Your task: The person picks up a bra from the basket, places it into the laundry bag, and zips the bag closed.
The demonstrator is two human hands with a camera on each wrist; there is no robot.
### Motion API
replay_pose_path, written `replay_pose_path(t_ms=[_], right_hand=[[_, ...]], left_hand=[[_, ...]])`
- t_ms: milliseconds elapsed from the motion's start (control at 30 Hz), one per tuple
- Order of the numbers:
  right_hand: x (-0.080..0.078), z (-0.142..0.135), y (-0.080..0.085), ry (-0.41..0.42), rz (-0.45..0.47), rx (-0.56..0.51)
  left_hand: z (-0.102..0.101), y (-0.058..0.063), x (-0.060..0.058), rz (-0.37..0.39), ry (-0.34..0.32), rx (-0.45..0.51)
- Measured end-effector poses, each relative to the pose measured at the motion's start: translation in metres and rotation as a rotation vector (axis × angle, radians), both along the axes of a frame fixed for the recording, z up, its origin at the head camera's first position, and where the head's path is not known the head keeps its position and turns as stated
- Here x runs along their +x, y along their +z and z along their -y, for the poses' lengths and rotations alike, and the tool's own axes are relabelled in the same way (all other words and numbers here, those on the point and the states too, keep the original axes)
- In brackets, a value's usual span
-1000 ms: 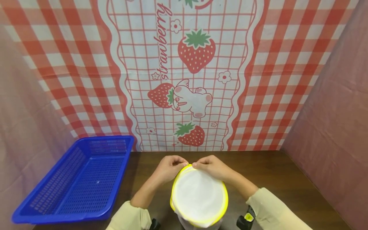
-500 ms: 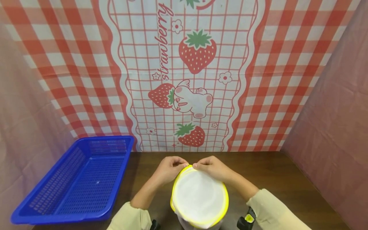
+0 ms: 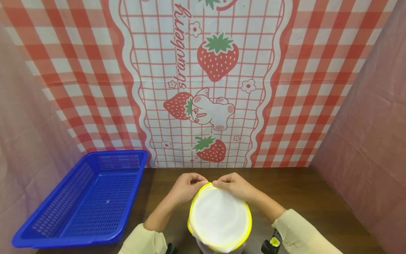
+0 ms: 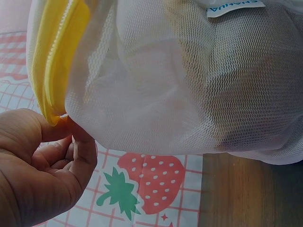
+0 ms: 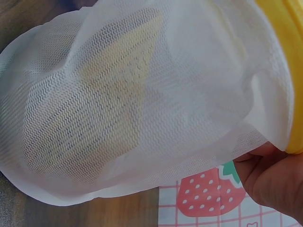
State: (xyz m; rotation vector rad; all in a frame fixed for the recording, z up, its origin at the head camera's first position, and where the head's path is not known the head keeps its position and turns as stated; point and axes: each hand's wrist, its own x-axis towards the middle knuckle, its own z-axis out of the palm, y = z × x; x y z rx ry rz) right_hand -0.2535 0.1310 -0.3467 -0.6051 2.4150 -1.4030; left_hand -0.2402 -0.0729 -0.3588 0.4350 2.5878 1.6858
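A white mesh laundry bag [image 3: 220, 217] with a yellow zipper band [image 3: 248, 225] round its top stands upright at the table's front. At the far side of the band, my left hand [image 3: 188, 187] pinches the yellow edge between thumb and forefinger. Just to the right, my right hand [image 3: 237, 186] pinches the same rim, the two thumbs close together. In the left wrist view the zipper teeth [image 4: 57, 33] run down to those fingertips, and a small label [image 4: 235, 8] shows on the bag. Through the mesh, blurred yellowish and dark shapes show inside; their kind is hidden.
A blue plastic basket [image 3: 108, 201] with slotted walls stands on the brown wooden table [image 3: 285, 183] at the left. Behind, a red-and-white strawberry cloth [image 3: 177, 63] hangs as a backdrop, with pinkish cloths [image 3: 364, 141] at both sides.
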Motion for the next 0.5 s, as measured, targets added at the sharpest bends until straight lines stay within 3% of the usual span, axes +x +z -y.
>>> replay_pose_path(t_ms=[500], right_hand=[[0.0005, -0.0022, -0.0037, -0.017, 0.017, 0.004]], left_hand=[[-0.0030, -0.0021, -0.0013, 0.001, -0.003, 0.011]])
